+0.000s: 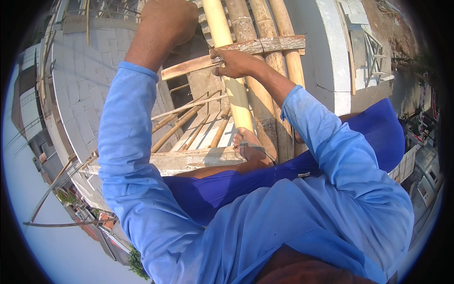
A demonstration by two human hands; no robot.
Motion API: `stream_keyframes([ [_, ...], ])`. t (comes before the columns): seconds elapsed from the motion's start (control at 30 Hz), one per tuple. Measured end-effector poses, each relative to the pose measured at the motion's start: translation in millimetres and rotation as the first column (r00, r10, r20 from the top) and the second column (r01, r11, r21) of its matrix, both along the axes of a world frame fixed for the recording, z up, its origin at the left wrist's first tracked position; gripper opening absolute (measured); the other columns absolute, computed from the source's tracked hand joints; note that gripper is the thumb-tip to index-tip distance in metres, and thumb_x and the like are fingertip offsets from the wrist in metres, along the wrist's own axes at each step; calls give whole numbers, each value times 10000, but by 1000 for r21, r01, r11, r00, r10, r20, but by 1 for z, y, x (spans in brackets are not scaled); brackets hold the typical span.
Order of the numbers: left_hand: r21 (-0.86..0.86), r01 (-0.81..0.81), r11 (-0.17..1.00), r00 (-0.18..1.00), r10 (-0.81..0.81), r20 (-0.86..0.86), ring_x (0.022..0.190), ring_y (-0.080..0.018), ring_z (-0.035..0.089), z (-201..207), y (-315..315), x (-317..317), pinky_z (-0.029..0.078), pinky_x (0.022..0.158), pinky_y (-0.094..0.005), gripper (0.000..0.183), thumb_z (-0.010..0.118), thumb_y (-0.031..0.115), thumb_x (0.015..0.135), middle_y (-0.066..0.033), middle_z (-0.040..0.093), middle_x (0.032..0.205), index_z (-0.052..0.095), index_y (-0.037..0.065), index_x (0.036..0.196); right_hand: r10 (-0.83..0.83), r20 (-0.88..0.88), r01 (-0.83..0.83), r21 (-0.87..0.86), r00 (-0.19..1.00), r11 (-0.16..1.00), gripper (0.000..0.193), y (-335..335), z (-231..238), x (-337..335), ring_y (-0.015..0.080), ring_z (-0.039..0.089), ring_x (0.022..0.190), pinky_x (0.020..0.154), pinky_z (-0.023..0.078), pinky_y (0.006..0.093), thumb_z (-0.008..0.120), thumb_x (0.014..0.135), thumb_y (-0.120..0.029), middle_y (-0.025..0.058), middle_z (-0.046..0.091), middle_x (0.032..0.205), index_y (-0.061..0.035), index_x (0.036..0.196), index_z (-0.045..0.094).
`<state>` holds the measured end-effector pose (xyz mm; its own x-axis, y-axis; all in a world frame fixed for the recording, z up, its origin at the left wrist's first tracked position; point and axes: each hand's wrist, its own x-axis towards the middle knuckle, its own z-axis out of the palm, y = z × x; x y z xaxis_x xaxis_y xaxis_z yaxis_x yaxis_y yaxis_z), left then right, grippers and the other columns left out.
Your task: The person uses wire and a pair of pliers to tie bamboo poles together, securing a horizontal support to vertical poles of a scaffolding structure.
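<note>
Pinches a thin dark strand (215,53) in the right hand (232,63), at the crossing of the pale bamboo pole (239,100) with a wooden crosspiece (267,45). Holds the left hand (170,20) curled, left of that pole; cannot tell around what.

left hand (169,21): fingertips hidden | yellow pole (239,102): upper end cut off

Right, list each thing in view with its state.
Left hand: raised, fingers mostly hidden, any hold unclear
Right hand: fingers bent beside the crosspiece, grip unclear
Wooden crosspiece: weathered, lying across the darker poles
Pale bamboo pole: smooth, partly covered by the right hand
Darker bamboo poles: side by side
Blue shirt: creased
</note>
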<state>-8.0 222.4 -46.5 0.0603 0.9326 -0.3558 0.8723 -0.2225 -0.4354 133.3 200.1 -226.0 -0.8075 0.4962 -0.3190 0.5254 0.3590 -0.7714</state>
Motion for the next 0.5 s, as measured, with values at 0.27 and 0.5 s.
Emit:
stream_keyframes([
  [0.27, 496, 331, 803, 662, -572, 485, 805, -222, 589, -37, -75, 58, 438, 825, -394, 86, 576, 129, 739, -76, 591, 729, 642, 105, 689, -337, -356, 403, 131, 872, 906, 282, -19, -60, 17, 393, 592, 858, 750, 486, 460, 490, 870, -124, 200, 599, 919, -43, 1134, 546],
  [0.5, -237, -468, 851, 483, 471, 738, 691, -308, 620, -251, -69, -114, 482, 645, -411, 188, 512, 57, 744, -133, 639, 700, 665, 21, 848, -461, -224, 485, 63, 858, 872, 198, -45, -56, 34, 390, 571, 815, 710, 480, 469, 524, 863, -157, 190, 533, 938, -19, 1003, 502],
])
